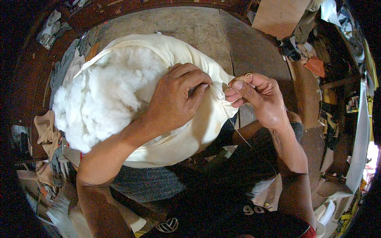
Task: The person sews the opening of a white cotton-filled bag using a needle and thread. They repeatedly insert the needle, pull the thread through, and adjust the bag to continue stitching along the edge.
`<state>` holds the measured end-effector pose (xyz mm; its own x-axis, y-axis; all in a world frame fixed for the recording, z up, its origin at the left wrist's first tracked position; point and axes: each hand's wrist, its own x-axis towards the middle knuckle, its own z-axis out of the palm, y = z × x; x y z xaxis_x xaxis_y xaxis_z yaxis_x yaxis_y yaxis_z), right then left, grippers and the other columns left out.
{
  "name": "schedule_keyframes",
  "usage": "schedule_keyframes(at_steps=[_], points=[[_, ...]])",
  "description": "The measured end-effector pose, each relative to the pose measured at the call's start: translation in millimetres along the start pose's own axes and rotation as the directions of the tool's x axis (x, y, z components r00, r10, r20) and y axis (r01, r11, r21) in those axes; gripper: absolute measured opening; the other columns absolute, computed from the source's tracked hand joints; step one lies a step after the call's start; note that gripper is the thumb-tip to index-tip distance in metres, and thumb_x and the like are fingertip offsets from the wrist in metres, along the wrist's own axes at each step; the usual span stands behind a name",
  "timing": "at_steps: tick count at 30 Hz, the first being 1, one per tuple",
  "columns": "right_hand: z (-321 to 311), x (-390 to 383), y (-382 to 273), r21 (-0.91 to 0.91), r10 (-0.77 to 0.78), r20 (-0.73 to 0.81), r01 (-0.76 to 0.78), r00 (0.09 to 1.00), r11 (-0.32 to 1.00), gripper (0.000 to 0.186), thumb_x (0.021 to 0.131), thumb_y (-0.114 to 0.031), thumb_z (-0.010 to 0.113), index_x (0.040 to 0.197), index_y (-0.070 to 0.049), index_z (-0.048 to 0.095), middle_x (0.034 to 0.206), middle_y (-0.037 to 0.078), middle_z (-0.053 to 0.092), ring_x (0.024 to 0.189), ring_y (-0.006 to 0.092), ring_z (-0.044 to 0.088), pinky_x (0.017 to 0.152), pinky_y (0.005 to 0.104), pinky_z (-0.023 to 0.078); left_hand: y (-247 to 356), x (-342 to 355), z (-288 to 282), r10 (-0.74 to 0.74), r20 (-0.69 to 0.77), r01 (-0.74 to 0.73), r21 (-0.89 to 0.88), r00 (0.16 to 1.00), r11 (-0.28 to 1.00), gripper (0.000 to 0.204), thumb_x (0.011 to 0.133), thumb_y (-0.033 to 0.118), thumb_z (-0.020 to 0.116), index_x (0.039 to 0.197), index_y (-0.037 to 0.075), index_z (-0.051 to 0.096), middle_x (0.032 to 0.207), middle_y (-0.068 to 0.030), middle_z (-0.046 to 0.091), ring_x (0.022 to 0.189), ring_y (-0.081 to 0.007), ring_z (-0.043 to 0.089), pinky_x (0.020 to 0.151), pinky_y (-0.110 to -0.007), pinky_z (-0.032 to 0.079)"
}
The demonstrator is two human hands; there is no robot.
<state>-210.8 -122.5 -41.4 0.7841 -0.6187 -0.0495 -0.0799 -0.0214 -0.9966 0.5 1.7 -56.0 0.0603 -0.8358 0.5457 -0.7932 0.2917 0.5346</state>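
A large cream fabric cover (206, 129) lies across my lap and the work surface, its wide mouth bulging with fluffy white stuffing (107, 91) on the left. My left hand (178, 95) is closed, thumb and forefinger pinching the cover near its gathered right end. Just to the right, my right hand (260, 97) is closed too, fingertips pinched together against the puckered cloth at that end. One finger of it wears a ring (248, 77). A thin thread (240, 135) runs down from the cloth below my right fingers. Whether a needle is between those fingertips is too small to tell.
Behind the cover spreads a worn wooden board (190, 27). A flat tan panel (279, 18) stands at the back right, with an orange scrap (315, 66) nearby. Cloth pieces (47, 131) clutter the left. My legs (154, 182) are under the cover.
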Motion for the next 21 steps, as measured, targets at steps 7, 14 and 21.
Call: schedule_keyframes(at_steps=[7,14,21], points=[[3,9,6,0.069,0.055,0.055,-0.059,0.997,0.996,0.023,0.104,-0.023,0.063,0.103,-0.002,0.074,0.093,0.007,0.077,0.083,0.0142,0.071,0.072,0.0293,0.058,-4,0,7,0.031,-0.058,-0.031,-0.009,0.998,0.999,0.008,0.088,0.006,0.067,0.095,0.004,0.068,0.097,-0.0150,0.068,0.094,-0.0373,0.064,0.088,-0.048,0.051],[6,15,16,0.054,0.033,0.139,-0.040,0.990,0.998,0.025,0.104,-0.026,0.063,0.102,-0.003,0.075,0.092,0.007,0.077,0.075,0.0136,0.070,0.071,0.0285,0.058,-5,0,12,0.017,-0.024,-0.017,-0.003,1.000,1.000,0.008,0.088,0.007,0.067,0.095,0.005,0.069,0.098,-0.0147,0.068,0.095,-0.0372,0.064,0.089,-0.048,0.050],[1,22,18,0.280,0.045,-0.162,0.003,0.986,0.960,0.019,0.105,-0.018,0.059,0.115,-0.004,0.067,0.088,0.006,0.074,0.071,0.0114,0.068,0.061,0.0243,0.053,-4,1,10,0.001,-0.061,0.000,0.007,0.998,1.000,0.007,0.089,0.008,0.067,0.094,0.004,0.069,0.097,-0.0143,0.068,0.094,-0.0371,0.064,0.088,-0.048,0.050]])
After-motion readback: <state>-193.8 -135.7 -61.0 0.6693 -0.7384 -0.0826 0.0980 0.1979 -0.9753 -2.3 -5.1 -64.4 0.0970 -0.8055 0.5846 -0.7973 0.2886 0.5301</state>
